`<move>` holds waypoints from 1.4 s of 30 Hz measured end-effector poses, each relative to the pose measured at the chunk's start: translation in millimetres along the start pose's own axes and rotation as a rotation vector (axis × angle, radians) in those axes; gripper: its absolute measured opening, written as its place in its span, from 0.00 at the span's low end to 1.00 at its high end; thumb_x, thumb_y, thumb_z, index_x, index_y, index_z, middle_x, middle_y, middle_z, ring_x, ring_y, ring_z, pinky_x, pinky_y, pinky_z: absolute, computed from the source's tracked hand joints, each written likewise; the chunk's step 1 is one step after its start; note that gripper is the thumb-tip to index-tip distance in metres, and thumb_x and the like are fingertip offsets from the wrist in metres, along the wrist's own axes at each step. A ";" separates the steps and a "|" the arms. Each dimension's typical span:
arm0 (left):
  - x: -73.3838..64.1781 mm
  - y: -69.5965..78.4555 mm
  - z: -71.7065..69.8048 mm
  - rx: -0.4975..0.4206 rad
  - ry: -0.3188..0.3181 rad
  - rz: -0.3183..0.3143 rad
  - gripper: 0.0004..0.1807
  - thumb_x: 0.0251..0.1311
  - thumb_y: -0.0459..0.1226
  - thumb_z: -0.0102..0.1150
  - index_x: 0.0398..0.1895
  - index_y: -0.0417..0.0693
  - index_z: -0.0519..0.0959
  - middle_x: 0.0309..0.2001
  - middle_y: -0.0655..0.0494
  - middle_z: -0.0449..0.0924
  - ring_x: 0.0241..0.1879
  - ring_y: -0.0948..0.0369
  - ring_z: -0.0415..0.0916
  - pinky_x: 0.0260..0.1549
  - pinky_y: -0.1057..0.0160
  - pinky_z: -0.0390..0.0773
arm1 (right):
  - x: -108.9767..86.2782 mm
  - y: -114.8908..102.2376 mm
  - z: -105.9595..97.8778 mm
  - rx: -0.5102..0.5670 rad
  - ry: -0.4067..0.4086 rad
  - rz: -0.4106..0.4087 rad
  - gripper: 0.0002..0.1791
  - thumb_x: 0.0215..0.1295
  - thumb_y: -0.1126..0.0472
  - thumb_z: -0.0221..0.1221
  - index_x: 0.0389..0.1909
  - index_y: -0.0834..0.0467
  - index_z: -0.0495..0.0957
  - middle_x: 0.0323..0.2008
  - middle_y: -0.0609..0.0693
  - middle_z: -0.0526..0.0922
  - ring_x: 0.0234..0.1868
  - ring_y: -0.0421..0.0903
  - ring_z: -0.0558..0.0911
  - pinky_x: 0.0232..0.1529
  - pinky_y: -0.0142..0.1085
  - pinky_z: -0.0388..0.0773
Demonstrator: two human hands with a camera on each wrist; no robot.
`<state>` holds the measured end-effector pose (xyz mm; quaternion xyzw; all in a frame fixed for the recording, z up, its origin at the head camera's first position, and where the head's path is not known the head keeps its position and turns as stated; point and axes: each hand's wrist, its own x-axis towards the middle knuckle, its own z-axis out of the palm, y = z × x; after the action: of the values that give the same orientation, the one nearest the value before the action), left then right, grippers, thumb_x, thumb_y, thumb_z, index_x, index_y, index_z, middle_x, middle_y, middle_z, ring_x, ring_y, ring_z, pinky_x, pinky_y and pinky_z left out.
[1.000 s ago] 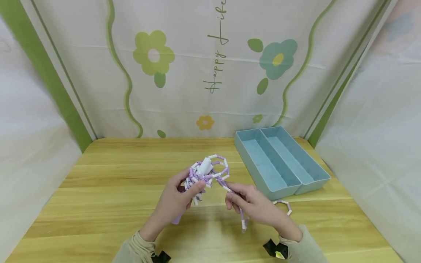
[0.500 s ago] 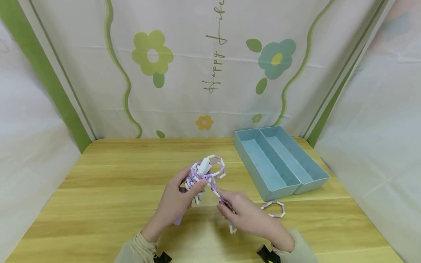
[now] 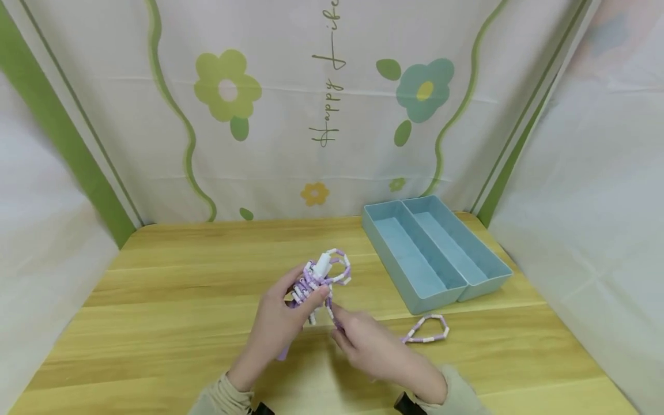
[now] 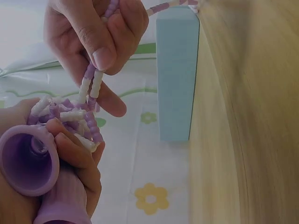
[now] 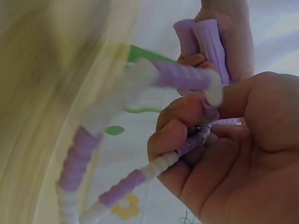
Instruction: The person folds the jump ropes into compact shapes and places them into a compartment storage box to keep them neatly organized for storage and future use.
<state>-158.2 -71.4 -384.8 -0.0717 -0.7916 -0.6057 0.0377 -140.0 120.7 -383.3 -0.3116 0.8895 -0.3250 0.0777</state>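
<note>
A purple-and-white beaded jump rope (image 3: pixel 306 290) is bunched up in my left hand (image 3: pixel 275 323), whose fingers wrap round the bundle and the handles. The two ribbed purple handles (image 4: pixel 65 198) point down toward me, hollow ends showing in the left wrist view. White tips (image 3: pixel 323 265) stick up from the bundle's top, beside a loose bead loop (image 3: pixel 346 271). Just right of the bundle, my right hand (image 3: pixel 370 349) pinches a doubled strand (image 4: pixel 88 84) of the rope. Another rope loop (image 5: pixel 77 158) trails from that hand, extending over the table on the right.
Two pale blue trays (image 3: pixel 386 259) stand side by side at the table's back right, beyond the trailing loop. The wooden table (image 3: pixel 181 288) runs back to a flowered curtain (image 3: pixel 285 115), with curtains on both sides too.
My right hand has moved left and toward me with the pinched strand, closer to the bundle. The trailing loop shows more at the right. The head view has shifted slightly.
</note>
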 end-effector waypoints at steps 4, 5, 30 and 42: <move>0.9 -0.4 0.0 0.067 0.026 -0.018 0.38 0.53 0.62 0.66 0.66 0.61 0.73 0.31 0.53 0.78 0.16 0.58 0.74 0.12 0.59 0.76 | -1.0 -4.4 3.7 0.018 0.016 0.009 0.21 0.70 0.67 0.58 0.61 0.67 0.69 0.18 0.40 0.68 0.12 0.30 0.69 0.13 0.25 0.70; 1.1 -0.6 -0.2 0.086 0.033 -0.022 0.39 0.52 0.63 0.65 0.66 0.61 0.73 0.30 0.53 0.79 0.17 0.58 0.74 0.13 0.59 0.75 | -1.7 -5.6 3.7 0.023 0.021 0.012 0.21 0.70 0.66 0.58 0.61 0.66 0.69 0.17 0.39 0.68 0.11 0.29 0.69 0.13 0.25 0.70; -0.3 -1.3 -10.6 0.292 -0.318 0.139 0.48 0.43 0.59 0.74 0.69 0.56 0.71 0.55 0.54 0.79 0.35 0.63 0.76 0.31 0.64 0.79 | -13.7 -0.5 -39.0 -0.172 -0.031 -0.233 0.11 0.72 0.61 0.57 0.29 0.46 0.72 0.20 0.33 0.63 0.21 0.30 0.64 0.25 0.26 0.68; -11.0 1.4 -3.3 0.615 -0.228 0.291 0.46 0.39 0.64 0.74 0.67 0.63 0.74 0.46 0.54 0.78 0.34 0.63 0.72 0.28 0.64 0.75 | -12.2 -3.3 -37.7 -0.214 0.000 -0.249 0.10 0.69 0.59 0.61 0.28 0.48 0.73 0.22 0.33 0.67 0.22 0.32 0.67 0.25 0.26 0.69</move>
<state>-147.2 -75.0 -384.2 -0.2360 -0.9175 -0.3154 0.0551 -141.5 146.1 -352.7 -0.4260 0.8736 -0.2353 0.0033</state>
